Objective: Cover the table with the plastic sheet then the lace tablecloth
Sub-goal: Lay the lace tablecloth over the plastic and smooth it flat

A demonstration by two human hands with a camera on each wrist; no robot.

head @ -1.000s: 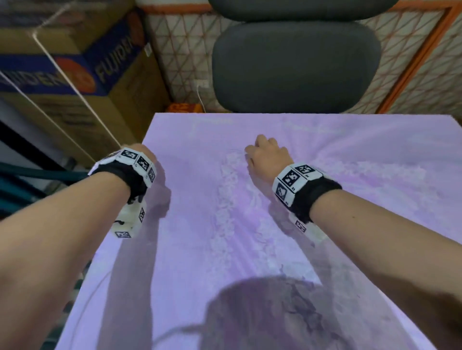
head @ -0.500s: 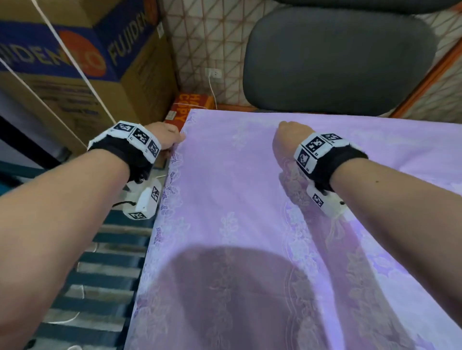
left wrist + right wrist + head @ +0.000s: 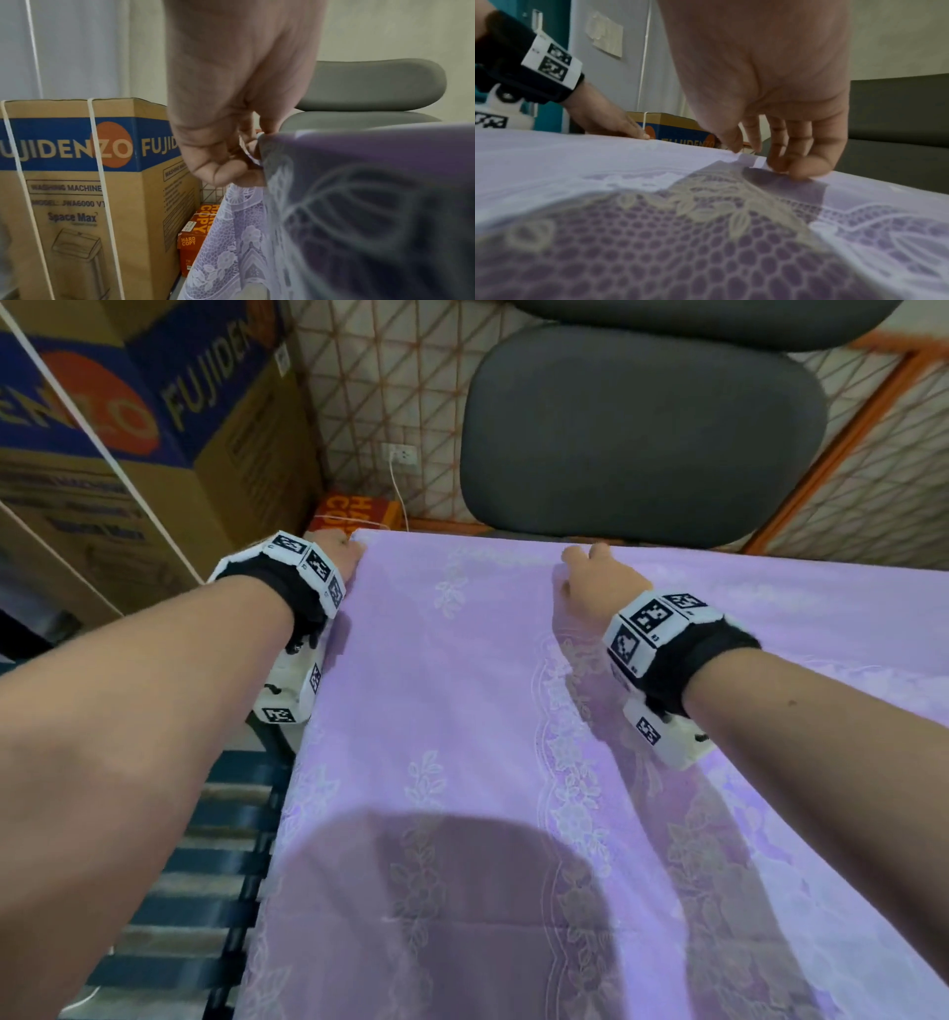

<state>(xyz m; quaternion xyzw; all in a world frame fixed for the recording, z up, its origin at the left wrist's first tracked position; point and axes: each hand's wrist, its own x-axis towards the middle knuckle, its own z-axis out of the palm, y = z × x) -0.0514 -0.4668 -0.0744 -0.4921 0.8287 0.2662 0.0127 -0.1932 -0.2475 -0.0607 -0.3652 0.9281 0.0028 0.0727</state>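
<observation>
Lace tablecloth (image 3: 462,711) lying spread over desk, purple showing beneath. Left hand (image 3: 231,130) pinching its far-left corner, grip clamped on lace. Right hand (image 3: 777,97) pinching far edge (fingertips curled on cloth), near grey chair (image 3: 642,428).

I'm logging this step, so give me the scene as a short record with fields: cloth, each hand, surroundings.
cloth: lace tablecloth lies spread over the table top, its edge hanging down the left side
under layer: lilac surface shows through the lace; whether it is the plastic sheet cannot be told
left hand: pinches the lace at the far left corner
right hand: fingers curled, tips pinching the lace at the far edge
beyond table: grey chair
left of table: cardboard box, orange paper box on the floor
</observation>
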